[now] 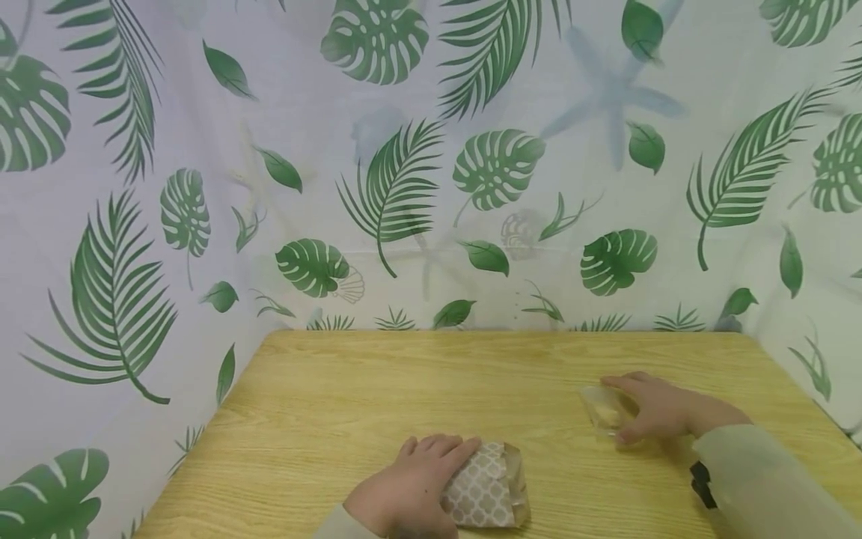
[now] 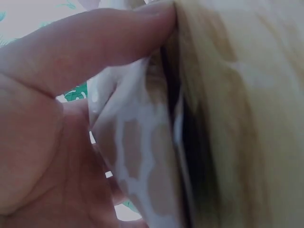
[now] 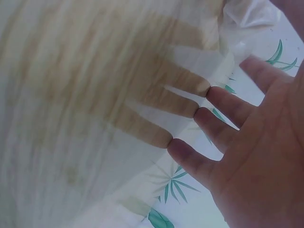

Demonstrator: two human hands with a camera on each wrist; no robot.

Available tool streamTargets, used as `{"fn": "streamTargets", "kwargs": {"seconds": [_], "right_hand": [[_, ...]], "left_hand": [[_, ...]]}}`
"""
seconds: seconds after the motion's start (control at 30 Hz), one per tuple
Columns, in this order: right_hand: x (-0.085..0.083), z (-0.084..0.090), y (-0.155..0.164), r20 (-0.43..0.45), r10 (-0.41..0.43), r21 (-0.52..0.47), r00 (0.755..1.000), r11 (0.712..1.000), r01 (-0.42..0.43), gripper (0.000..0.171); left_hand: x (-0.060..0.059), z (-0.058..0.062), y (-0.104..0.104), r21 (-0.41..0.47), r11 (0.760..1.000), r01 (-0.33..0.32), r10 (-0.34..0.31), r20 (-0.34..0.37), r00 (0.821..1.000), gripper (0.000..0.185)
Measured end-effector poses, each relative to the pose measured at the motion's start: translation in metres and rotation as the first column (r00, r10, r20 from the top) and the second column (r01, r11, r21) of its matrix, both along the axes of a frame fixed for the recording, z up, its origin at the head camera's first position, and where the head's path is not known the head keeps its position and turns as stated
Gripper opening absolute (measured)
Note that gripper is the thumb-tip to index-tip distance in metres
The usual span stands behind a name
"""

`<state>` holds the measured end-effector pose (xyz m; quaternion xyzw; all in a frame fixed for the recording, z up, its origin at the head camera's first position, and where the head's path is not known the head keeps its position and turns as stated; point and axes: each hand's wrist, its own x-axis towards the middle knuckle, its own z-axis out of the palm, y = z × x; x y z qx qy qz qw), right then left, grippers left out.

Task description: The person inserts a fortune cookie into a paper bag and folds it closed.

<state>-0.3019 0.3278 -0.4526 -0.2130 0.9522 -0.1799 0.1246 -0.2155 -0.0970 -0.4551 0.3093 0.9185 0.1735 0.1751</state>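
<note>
A small paper bag [image 1: 488, 490] with a white lattice print lies flat on the wooden table [image 1: 404, 382] near its front edge. My left hand [image 1: 417, 479] rests on the bag's left part with its fingers laid straight over it. The left wrist view shows the bag [image 2: 142, 156] close up under a straight finger [image 2: 95, 42]. To the right, my right hand [image 1: 656, 408] lies flat on a clear plastic bag [image 1: 602, 408] that holds something pale. In the right wrist view, its straight, spread fingers [image 3: 223, 102] run behind the translucent plastic [image 3: 95, 118].
A white curtain with green leaf prints [image 1: 404, 187] closes off the table at the back and on both sides. The table's left edge runs diagonally from the back corner [image 1: 269, 337] toward the front.
</note>
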Motion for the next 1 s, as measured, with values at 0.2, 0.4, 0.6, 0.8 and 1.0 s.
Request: {"fn": "streamTargets", "kwargs": {"seconds": [0.2, 0.4, 0.6, 0.8, 1.0], "right_hand": [[-0.001, -0.006, 0.000, -0.020, -0.007, 0.019, 1.000, 1.000, 0.007, 0.099], [0.001, -0.010, -0.004, -0.063, -0.037, 0.009, 0.997, 0.999, 0.038, 0.095], [0.008, -0.012, -0.006, -0.087, -0.052, 0.021, 0.995, 0.998, 0.054, 0.091], [0.017, -0.004, -0.010, -0.094, -0.053, 0.005, 0.994, 0.999, 0.053, 0.088], [0.027, 0.002, -0.021, -0.065, -0.048, -0.053, 0.997, 0.998, 0.045, 0.087]], "left_hand": [[-0.002, -0.003, -0.002, 0.020, 1.000, 0.008, -0.007, -0.010, 1.000, 0.110], [-0.004, -0.004, -0.003, 0.034, 0.999, -0.007, 0.006, 0.016, 1.000, 0.109], [-0.004, -0.006, -0.002, 0.030, 0.999, -0.027, 0.026, 0.019, 0.999, 0.108], [-0.004, -0.006, 0.001, 0.027, 0.999, -0.046, 0.046, 0.022, 0.999, 0.109], [-0.005, -0.005, 0.001, 0.013, 0.999, -0.046, 0.046, 0.012, 0.999, 0.107]]}}
